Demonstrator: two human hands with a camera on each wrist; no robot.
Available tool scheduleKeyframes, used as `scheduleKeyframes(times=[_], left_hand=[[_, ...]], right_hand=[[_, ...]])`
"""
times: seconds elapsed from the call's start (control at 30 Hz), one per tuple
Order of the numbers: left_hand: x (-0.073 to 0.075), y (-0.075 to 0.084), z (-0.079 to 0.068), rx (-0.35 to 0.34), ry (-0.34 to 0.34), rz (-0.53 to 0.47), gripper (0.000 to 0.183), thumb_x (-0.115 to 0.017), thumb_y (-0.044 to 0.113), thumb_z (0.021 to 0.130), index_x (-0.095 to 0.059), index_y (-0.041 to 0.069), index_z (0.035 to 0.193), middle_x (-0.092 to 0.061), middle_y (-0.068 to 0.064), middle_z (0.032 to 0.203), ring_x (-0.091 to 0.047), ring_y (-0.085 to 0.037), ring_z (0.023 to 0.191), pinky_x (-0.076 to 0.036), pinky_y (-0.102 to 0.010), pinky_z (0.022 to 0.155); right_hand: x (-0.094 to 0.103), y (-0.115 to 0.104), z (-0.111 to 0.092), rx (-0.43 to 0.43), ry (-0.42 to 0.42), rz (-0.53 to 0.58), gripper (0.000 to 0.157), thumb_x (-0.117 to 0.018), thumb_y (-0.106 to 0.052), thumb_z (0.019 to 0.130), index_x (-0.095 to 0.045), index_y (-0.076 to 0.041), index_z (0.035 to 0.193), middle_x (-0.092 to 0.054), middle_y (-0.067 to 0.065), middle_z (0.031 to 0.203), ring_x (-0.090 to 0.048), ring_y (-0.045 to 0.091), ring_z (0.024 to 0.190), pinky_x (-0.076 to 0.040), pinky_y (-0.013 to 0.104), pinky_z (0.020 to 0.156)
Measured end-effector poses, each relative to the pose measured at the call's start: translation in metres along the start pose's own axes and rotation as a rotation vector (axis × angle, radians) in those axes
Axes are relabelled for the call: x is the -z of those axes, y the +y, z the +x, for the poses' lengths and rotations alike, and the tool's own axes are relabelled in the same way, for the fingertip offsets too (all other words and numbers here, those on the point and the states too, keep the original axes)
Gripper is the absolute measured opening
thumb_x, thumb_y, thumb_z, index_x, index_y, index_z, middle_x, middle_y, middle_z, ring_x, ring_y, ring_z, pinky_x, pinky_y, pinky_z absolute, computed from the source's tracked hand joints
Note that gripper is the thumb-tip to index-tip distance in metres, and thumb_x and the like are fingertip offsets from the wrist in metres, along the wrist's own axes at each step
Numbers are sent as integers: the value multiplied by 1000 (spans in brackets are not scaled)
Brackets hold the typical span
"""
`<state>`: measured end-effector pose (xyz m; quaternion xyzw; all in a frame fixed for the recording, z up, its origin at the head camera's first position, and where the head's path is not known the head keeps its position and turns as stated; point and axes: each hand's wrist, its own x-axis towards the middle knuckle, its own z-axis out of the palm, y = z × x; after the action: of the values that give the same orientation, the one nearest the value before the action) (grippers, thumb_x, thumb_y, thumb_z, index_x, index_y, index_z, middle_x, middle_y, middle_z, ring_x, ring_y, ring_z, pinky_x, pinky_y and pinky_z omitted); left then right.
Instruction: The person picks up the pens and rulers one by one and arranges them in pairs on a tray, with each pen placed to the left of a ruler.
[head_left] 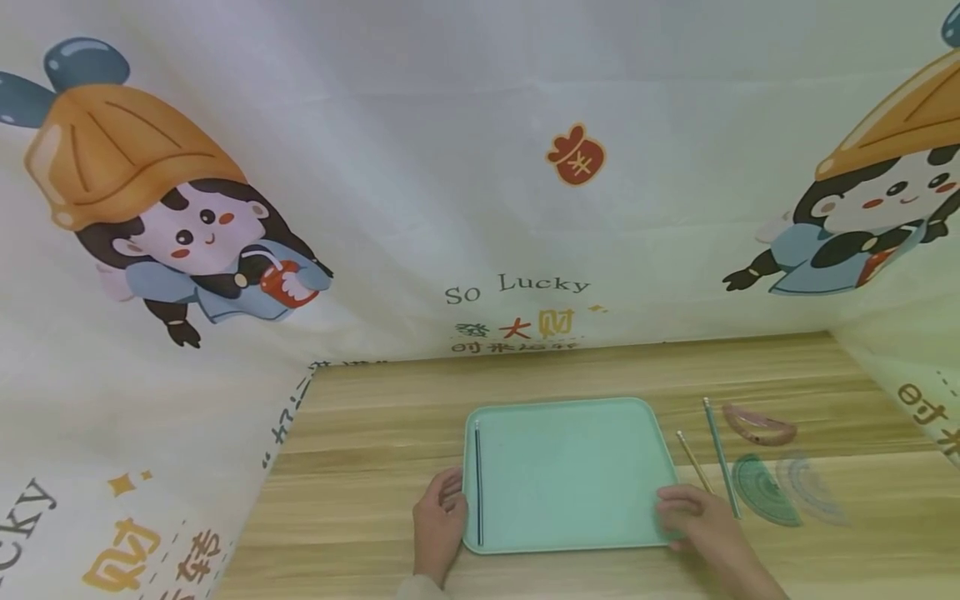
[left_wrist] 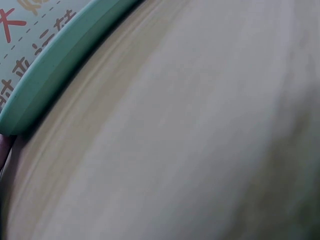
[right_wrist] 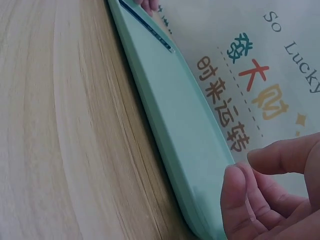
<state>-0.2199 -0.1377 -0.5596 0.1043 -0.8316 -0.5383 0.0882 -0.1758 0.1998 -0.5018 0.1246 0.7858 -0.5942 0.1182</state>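
A mint-green tray (head_left: 570, 475) lies on the wooden table. Inside it, along the left rim, is a dark blue pencil (head_left: 479, 483) pointing away from me. My left hand (head_left: 438, 521) grips the tray's left edge, thumb and fingers bent at the rim; in the left wrist view the tray rim (left_wrist: 50, 65) shows above the table surface. At the opposite side, my right hand (head_left: 701, 525) has its fingertips over the right rim. The right wrist view shows that hand's fingers (right_wrist: 235, 195) loosely bent, thumb apart from them, nothing between.
Right of the tray lie a yellowish pencil (head_left: 693, 458), a teal pencil (head_left: 722, 458), a pink protractor (head_left: 759, 425), a green protractor (head_left: 765, 490) and a clear protractor (head_left: 810, 487). A printed cloth (head_left: 420, 167) hangs around the table's back and sides.
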Motion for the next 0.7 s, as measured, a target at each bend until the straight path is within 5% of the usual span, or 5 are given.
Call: scheduleKeyframes(times=[0.7], left_hand=[[0,-1,1,14,-3,-32,34,-54,4,88,-60,10,121,-66,-11,117,-64,-25,108,-57,-35,94]], right_hand=[[30,14,-5,-12,27,-27,48,-62,-8,87,-46,10,129,-64,17,113,-61,9,87,-61,29,73]])
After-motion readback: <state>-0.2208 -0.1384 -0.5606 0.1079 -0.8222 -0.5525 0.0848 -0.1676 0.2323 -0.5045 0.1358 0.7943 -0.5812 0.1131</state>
